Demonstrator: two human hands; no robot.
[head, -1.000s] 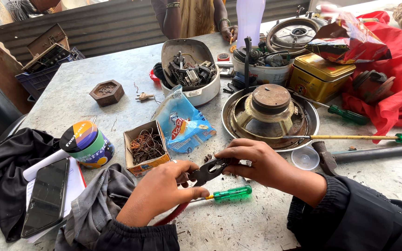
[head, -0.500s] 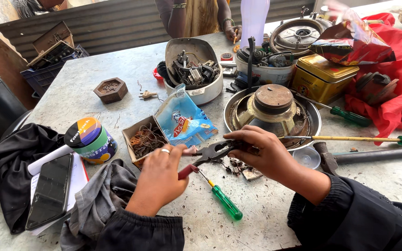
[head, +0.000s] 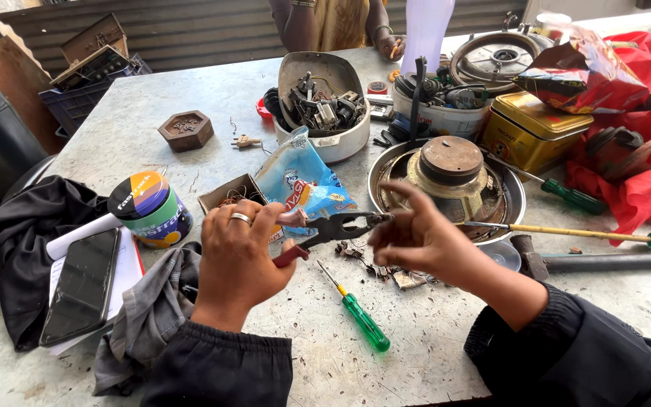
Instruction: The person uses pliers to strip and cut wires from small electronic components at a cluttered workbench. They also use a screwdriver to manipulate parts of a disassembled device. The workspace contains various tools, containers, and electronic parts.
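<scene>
My left hand [head: 239,252], with a ring on one finger, grips the red handles of a pair of pliers [head: 331,230] held above the table. The dark jaws point right toward my right hand [head: 416,237], whose fingers pinch something small at the jaw tips; I cannot tell what it is. Below the hands a small green-handled screwdriver [head: 359,316] lies on the grey table [head: 190,98]. Bits of scrap metal [head: 386,271] lie under my right hand. Both sleeves are dark.
A rusty speaker in a metal pan [head: 450,177], a blue snack bag [head: 303,177], a small box of wire [head: 231,196], a tape tin [head: 148,207], a phone [head: 80,283], a gold tin [head: 533,132], long screwdrivers [head: 566,230] and a bowl of parts [head: 325,109]. Another person [head: 333,22] stands across.
Both hands rose from the table with the pliers. The green screwdriver left my grasp and now lies on the table below.
</scene>
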